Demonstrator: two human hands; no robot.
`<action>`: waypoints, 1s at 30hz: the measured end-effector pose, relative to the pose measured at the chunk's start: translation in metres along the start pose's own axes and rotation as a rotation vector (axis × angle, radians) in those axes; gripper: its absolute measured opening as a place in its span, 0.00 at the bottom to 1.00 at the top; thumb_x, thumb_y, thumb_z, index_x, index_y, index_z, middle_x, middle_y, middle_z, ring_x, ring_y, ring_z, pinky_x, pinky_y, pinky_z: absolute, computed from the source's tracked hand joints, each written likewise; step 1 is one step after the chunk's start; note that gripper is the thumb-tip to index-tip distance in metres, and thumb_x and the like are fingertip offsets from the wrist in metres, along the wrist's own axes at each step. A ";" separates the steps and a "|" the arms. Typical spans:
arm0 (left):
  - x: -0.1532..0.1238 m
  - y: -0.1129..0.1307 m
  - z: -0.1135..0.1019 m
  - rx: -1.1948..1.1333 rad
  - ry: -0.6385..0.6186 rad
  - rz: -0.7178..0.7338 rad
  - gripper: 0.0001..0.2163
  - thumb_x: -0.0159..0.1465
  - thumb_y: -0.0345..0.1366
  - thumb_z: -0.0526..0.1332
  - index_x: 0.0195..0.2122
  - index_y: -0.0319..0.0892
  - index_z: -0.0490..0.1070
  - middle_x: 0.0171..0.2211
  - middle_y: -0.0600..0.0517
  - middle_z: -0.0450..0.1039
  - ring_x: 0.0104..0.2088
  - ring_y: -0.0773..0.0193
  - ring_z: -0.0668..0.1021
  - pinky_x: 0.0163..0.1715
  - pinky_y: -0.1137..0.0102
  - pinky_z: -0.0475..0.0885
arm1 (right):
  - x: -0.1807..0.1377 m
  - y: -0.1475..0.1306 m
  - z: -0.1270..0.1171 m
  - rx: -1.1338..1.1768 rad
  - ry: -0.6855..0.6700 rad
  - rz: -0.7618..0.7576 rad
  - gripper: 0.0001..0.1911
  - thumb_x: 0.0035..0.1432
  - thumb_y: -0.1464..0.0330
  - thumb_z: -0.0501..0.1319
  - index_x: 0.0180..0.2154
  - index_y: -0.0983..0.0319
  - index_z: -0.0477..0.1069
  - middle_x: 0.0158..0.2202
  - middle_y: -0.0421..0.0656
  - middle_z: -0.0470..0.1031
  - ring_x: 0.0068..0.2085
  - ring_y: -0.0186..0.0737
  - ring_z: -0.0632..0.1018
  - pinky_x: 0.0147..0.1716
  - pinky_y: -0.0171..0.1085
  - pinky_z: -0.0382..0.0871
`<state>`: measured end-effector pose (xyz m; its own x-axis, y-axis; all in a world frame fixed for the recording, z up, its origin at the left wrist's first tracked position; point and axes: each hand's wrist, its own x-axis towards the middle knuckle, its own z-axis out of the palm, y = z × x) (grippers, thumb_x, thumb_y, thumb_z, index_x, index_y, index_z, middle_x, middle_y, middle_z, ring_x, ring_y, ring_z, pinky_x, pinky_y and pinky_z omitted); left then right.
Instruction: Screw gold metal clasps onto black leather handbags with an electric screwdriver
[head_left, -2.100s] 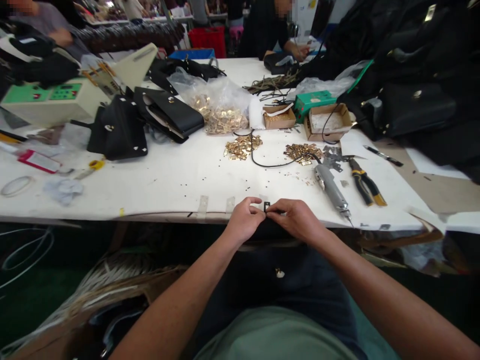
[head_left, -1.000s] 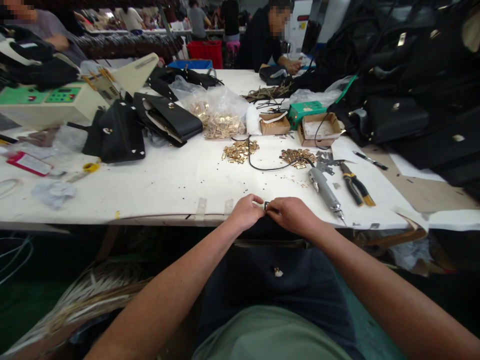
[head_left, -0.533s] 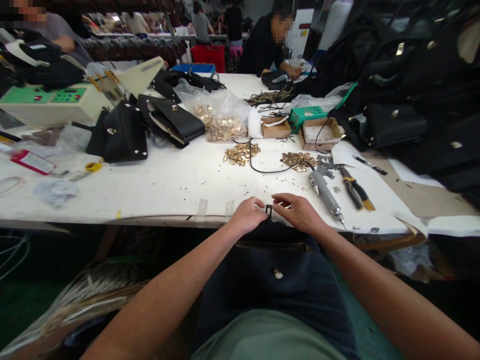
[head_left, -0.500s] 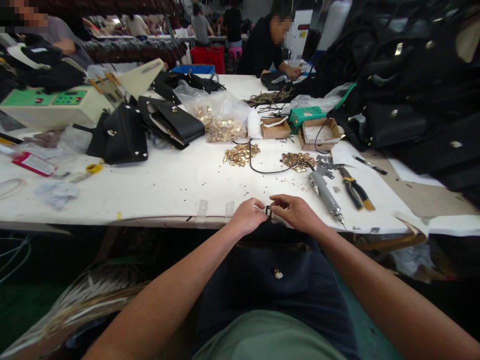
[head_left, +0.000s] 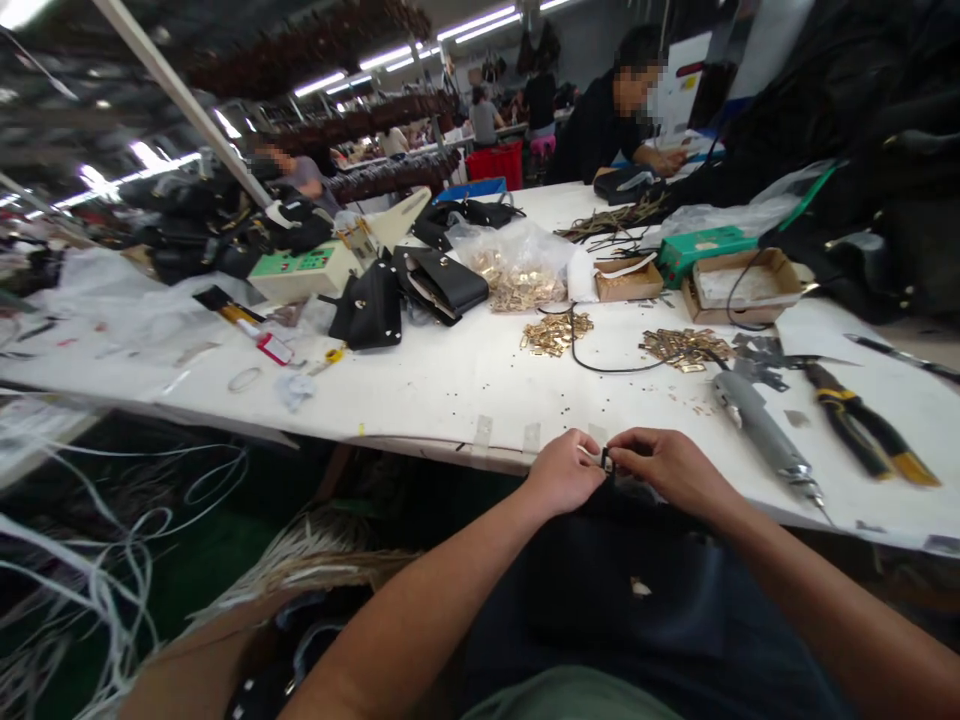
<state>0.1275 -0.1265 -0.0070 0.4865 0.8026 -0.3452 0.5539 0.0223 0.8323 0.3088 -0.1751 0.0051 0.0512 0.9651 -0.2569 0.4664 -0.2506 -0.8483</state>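
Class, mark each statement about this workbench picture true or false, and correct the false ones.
1. Both hands pinch one small dark metal part at the table's near edge. True: the left hand and right hand meet on the small part.
2. The electric screwdriver is held in the right hand. False: the electric screwdriver lies on the table, apart from the hand.
3. The pliers lie to the right of the screwdriver. True: the pliers have black and yellow handles.
4. The clear bag of gold fittings sits on the floor. False: the bag is on the table.
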 end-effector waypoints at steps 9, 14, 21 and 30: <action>0.025 0.002 -0.005 0.130 -0.028 0.078 0.07 0.56 0.27 0.65 0.36 0.42 0.73 0.27 0.56 0.77 0.28 0.65 0.76 0.28 0.73 0.65 | 0.027 0.018 0.002 0.246 -0.021 0.168 0.08 0.55 0.65 0.65 0.32 0.64 0.79 0.20 0.41 0.77 0.22 0.34 0.74 0.22 0.31 0.65; 0.002 0.004 -0.002 0.271 0.118 0.191 0.04 0.63 0.35 0.65 0.40 0.45 0.74 0.37 0.53 0.79 0.39 0.60 0.78 0.39 0.67 0.69 | 0.032 0.020 0.001 0.367 -0.043 0.206 0.08 0.54 0.66 0.68 0.32 0.65 0.78 0.20 0.41 0.76 0.21 0.33 0.74 0.21 0.30 0.65; -0.019 -0.012 0.005 0.742 0.241 0.723 0.10 0.71 0.36 0.58 0.50 0.45 0.75 0.46 0.47 0.78 0.45 0.55 0.75 0.43 0.59 0.67 | 0.038 0.018 -0.002 0.384 -0.009 0.250 0.07 0.53 0.68 0.70 0.28 0.65 0.77 0.20 0.41 0.76 0.22 0.32 0.74 0.20 0.28 0.68; -0.014 -0.007 0.003 0.911 0.106 0.691 0.11 0.70 0.35 0.57 0.51 0.46 0.74 0.50 0.46 0.75 0.50 0.51 0.73 0.41 0.56 0.69 | 0.041 0.012 0.003 0.034 0.034 0.196 0.05 0.55 0.70 0.65 0.32 0.63 0.81 0.20 0.40 0.77 0.22 0.34 0.75 0.23 0.31 0.67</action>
<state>0.1185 -0.1397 -0.0089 0.8418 0.5221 0.1373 0.4944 -0.8477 0.1922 0.3145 -0.1386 -0.0172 0.1679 0.8996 -0.4032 0.4146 -0.4355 -0.7990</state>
